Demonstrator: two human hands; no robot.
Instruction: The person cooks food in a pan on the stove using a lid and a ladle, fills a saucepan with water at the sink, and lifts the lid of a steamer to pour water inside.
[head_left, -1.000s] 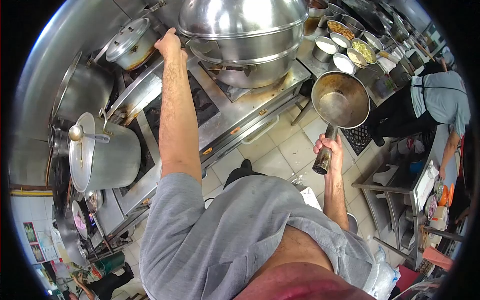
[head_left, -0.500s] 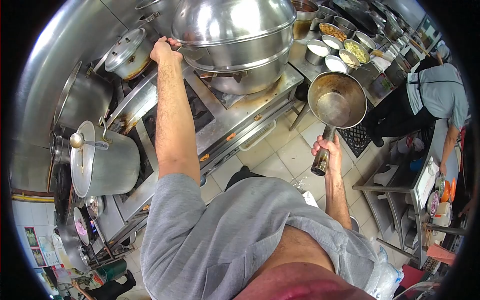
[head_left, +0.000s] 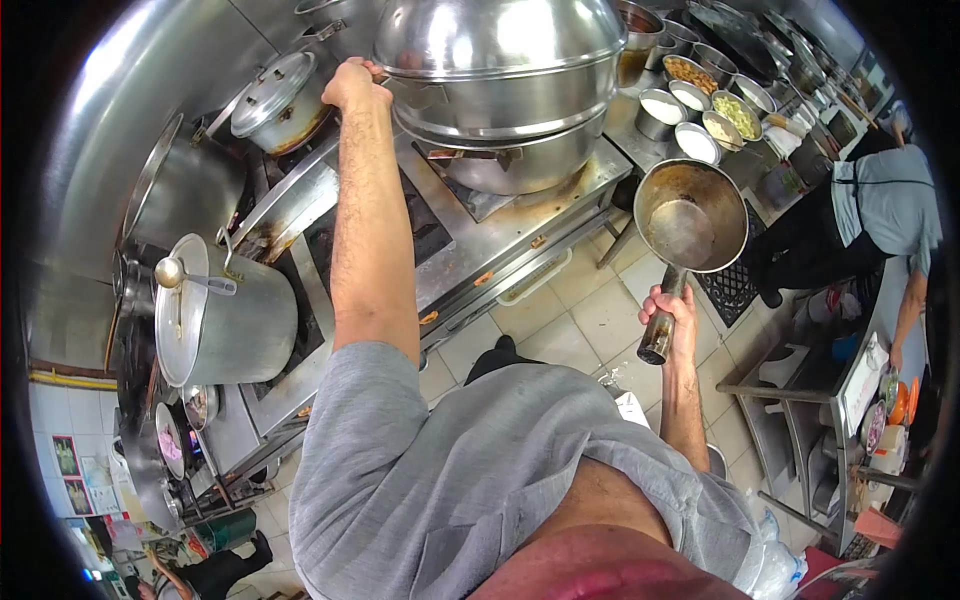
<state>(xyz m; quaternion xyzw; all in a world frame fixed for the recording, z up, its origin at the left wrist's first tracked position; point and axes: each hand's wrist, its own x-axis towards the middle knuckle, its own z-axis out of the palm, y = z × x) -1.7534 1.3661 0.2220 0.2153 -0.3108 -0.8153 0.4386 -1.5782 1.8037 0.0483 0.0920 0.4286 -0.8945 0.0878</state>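
My right hand (head_left: 672, 312) is wrapped round the thick handle of an empty, browned metal saucepan (head_left: 690, 215), held out over the floor beside the stove. My left arm reaches up across the stove, and my left hand (head_left: 355, 86) is closed at the left side of a large domed steel steamer (head_left: 500, 95). What its fingers grip there is hidden behind the hand. Left of that hand stands a lidded pot (head_left: 275, 105) with a scorched base.
A tall pot (head_left: 245, 320) with a ladle (head_left: 172, 272) on its lid stands at the left. Bowls of ingredients (head_left: 697, 143) line the counter beyond the saucepan. A co-worker (head_left: 880, 200) bends at the right, by a metal shelf table (head_left: 790, 393). Another person (head_left: 210, 575) is at the lower left.
The view has shifted slightly. My left hand stays closed by the steamer, and my right hand keeps its hold on the saucepan, with little movement.
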